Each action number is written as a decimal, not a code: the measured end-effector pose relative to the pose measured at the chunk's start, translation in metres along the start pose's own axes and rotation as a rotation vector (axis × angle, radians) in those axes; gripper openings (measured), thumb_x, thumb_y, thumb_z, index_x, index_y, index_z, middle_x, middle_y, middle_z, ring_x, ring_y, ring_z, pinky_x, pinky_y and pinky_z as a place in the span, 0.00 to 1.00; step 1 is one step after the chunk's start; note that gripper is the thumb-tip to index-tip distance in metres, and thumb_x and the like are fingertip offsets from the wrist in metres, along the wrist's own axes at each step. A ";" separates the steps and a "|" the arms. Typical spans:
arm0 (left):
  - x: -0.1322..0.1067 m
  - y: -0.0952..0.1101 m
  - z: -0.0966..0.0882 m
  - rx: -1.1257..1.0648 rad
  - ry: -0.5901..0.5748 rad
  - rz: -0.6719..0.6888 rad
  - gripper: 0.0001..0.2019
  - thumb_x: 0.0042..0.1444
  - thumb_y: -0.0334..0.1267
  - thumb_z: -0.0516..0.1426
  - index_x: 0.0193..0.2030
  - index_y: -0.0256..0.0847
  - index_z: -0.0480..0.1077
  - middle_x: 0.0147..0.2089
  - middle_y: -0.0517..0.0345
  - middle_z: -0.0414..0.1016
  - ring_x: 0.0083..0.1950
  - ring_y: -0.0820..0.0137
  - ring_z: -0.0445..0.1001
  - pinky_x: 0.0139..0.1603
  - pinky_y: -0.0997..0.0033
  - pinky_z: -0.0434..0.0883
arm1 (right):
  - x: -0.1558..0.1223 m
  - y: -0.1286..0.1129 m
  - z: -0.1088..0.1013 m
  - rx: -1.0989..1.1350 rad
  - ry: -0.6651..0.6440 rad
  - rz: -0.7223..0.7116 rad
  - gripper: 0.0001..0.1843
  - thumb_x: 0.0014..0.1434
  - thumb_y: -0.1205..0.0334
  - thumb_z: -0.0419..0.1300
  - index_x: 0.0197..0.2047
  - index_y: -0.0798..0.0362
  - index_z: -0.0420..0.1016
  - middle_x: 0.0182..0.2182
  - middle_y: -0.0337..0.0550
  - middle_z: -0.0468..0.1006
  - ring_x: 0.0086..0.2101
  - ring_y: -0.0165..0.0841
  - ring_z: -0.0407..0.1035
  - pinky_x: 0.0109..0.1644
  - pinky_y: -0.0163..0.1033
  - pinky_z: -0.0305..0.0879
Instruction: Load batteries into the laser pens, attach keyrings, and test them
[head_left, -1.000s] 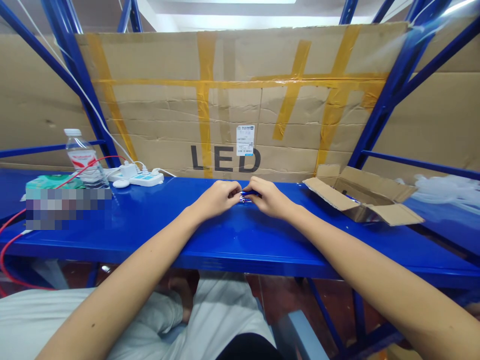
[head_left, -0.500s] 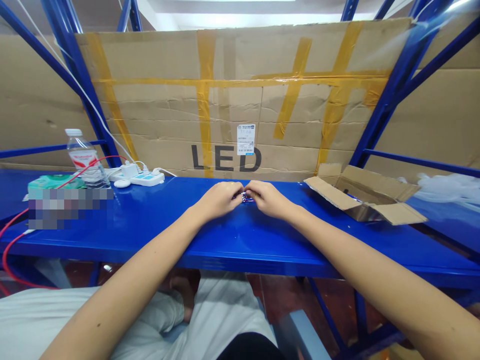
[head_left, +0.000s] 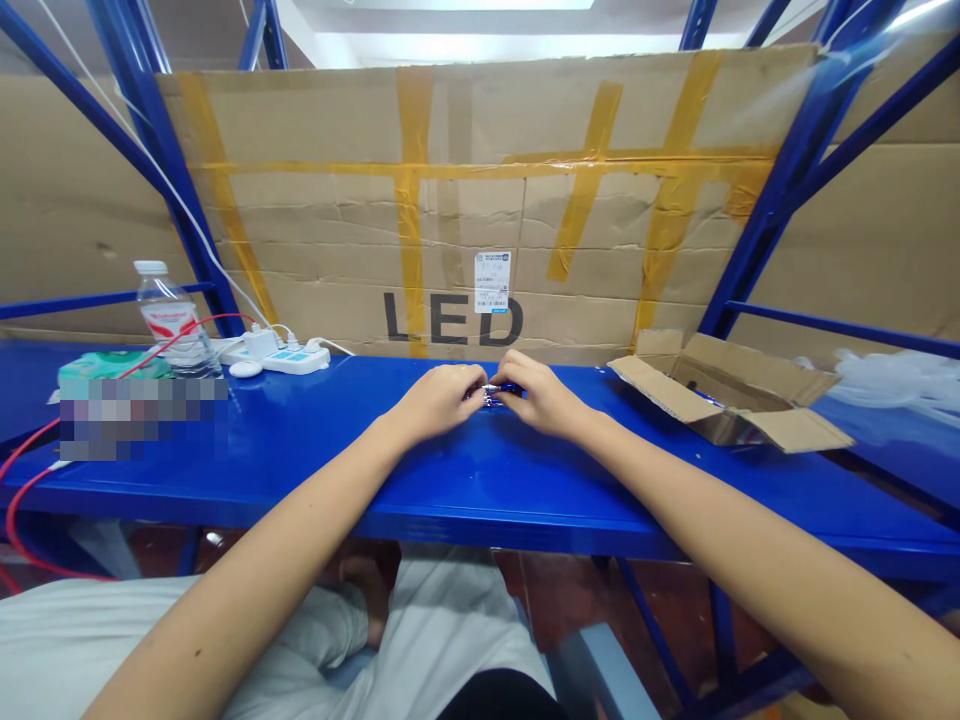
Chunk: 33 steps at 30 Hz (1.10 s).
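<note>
Over the middle of the blue table my left hand (head_left: 444, 398) and my right hand (head_left: 538, 396) meet at the fingertips. Between them is a small shiny silver piece (head_left: 491, 396) with blue-purple glints; most of it is covered by fingers, and its kind is too small to tell. My left hand is closed, thumb and fingers pinching the piece's left end. From the right side, the thumb and fingers of my right hand close on its other end, where a dark part shows between them.
An open cardboard box (head_left: 720, 395) sits on the table (head_left: 300, 455) to the right, with clear plastic wrap (head_left: 892, 378) beyond it. At the left are a water bottle (head_left: 172, 325), a green packet (head_left: 105, 367), a white power strip (head_left: 289, 357) and red cables. A large carton (head_left: 330, 230) stands behind.
My right hand's fingers have risen and spread slightly, so more of the small piece and a dark part show. My left hand has hardly moved.
</note>
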<state>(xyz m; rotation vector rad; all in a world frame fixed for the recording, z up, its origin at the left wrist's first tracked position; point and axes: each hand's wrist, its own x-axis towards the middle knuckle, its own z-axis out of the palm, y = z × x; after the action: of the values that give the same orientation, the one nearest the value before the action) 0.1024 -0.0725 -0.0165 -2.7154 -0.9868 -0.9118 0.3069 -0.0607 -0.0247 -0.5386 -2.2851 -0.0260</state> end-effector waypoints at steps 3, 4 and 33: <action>0.000 -0.001 0.000 0.012 0.006 0.003 0.04 0.60 0.33 0.53 0.37 0.37 0.69 0.32 0.56 0.75 0.32 0.70 0.70 0.33 0.72 0.61 | 0.000 0.001 0.000 -0.018 -0.015 -0.008 0.07 0.61 0.71 0.54 0.39 0.54 0.72 0.33 0.44 0.67 0.36 0.35 0.64 0.40 0.41 0.63; 0.000 -0.001 0.001 0.018 0.004 0.005 0.05 0.60 0.33 0.53 0.37 0.37 0.69 0.32 0.56 0.75 0.32 0.70 0.70 0.33 0.72 0.61 | 0.000 0.001 0.000 -0.029 -0.025 -0.008 0.08 0.62 0.71 0.54 0.40 0.54 0.73 0.33 0.44 0.67 0.35 0.35 0.64 0.39 0.41 0.63; 0.000 0.006 0.005 0.293 -0.066 0.142 0.09 0.64 0.33 0.49 0.41 0.36 0.69 0.38 0.50 0.78 0.38 0.65 0.76 0.36 0.70 0.66 | 0.007 -0.010 -0.004 0.532 -0.194 0.652 0.13 0.60 0.55 0.54 0.29 0.55 0.68 0.22 0.38 0.70 0.20 0.25 0.56 0.24 0.33 0.53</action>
<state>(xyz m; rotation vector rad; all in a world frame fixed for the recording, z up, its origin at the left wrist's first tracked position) 0.1088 -0.0762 -0.0203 -2.5413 -0.8492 -0.6044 0.3013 -0.0674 -0.0157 -0.9887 -2.0648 0.9549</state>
